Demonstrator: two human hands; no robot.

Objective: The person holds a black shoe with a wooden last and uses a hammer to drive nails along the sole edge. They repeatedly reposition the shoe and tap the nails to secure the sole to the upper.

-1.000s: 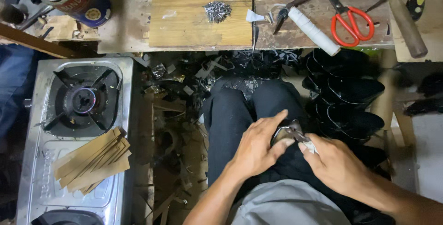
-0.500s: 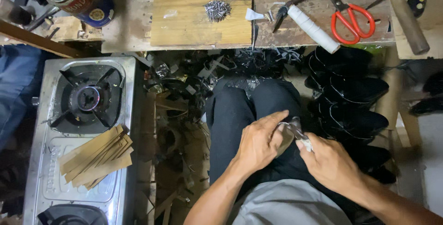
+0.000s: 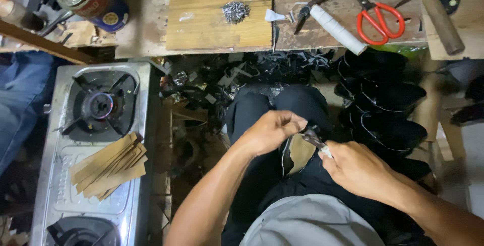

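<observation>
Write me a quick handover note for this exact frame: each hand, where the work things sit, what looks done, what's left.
Left hand: closed on the upper edge of the shoe piece on the lap.
Right hand: gripping a small tool at that piece's edge; the tip is too hidden to tell more.
Around: black shoe uppers stacked to the right; pile of small nails on the wooden board; red-handled scissors and white tube on the bench; tan strips on the gas stove.
Done: cannot tell how far the edge is worked.
Left: the piece is in hand, not set with the stack.
</observation>
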